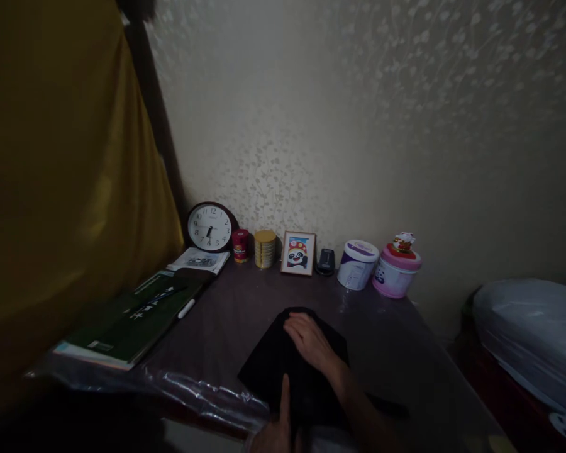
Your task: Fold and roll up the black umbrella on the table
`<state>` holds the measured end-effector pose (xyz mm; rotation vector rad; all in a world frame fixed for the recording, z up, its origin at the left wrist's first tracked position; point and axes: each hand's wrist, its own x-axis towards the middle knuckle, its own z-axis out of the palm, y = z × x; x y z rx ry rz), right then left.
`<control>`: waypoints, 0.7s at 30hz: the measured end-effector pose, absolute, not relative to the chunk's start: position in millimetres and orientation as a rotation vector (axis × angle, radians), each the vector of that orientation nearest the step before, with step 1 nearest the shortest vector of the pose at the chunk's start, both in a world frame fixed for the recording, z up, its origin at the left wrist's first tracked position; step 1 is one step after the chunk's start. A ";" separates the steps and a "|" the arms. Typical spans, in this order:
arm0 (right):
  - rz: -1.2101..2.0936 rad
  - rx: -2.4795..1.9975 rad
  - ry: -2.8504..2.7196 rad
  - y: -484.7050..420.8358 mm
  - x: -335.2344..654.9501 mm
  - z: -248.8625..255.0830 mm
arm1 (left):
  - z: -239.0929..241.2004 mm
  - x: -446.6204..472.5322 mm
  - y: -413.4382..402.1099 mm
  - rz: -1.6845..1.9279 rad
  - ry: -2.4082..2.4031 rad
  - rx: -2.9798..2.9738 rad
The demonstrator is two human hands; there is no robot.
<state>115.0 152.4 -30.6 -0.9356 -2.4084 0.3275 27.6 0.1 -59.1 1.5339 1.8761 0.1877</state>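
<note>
A black folded cloth (273, 368) lies on the dark table (396, 352) near its front edge. My right hand (311, 343) rests flat on the cloth's far part, fingers together and stretched out to the left, holding nothing. My left hand (278, 428) shows only at the bottom edge. One of its fingers is stretched out straight and lies on the near part of the cloth; its other fingers are cut off by the frame.
Along the wall stand a round clock (210, 226), a red tin (240, 245), a yellow tin (265, 248), a framed panda picture (298, 253), a small dark device (326, 260), a white tub (357, 264) and a pink jar (397, 269). Green books (132, 321) and a pen (186, 308) lie left. A yellow curtain (61, 189) hangs left; a plastic-covered bundle (532, 333) sits right.
</note>
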 end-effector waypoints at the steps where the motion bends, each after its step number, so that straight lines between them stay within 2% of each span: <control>1: 0.366 -0.871 -2.459 144.2 115.0 -32.7 | -59.8 26.9 -0.7 0.200 1.865 1.537; 4: 0.369 -0.891 -2.488 140.8 115.2 -42.3 | -60.9 24.2 -3.2 0.217 1.841 1.577; 8: 0.304 -1.201 -2.204 168.0 123.6 -48.8 | -63.6 20.7 -5.0 0.282 1.794 1.606; 11: 0.396 -1.214 -1.987 176.3 140.1 -46.8 | -66.8 19.9 -6.8 0.396 1.773 1.556; 18: 1.043 -1.165 -1.263 135.1 203.8 -34.8 | -63.1 20.9 -13.4 0.691 1.730 1.389; 21: 1.362 -1.161 -1.125 104.2 228.6 -35.2 | -53.3 15.7 -11.2 0.782 1.685 1.346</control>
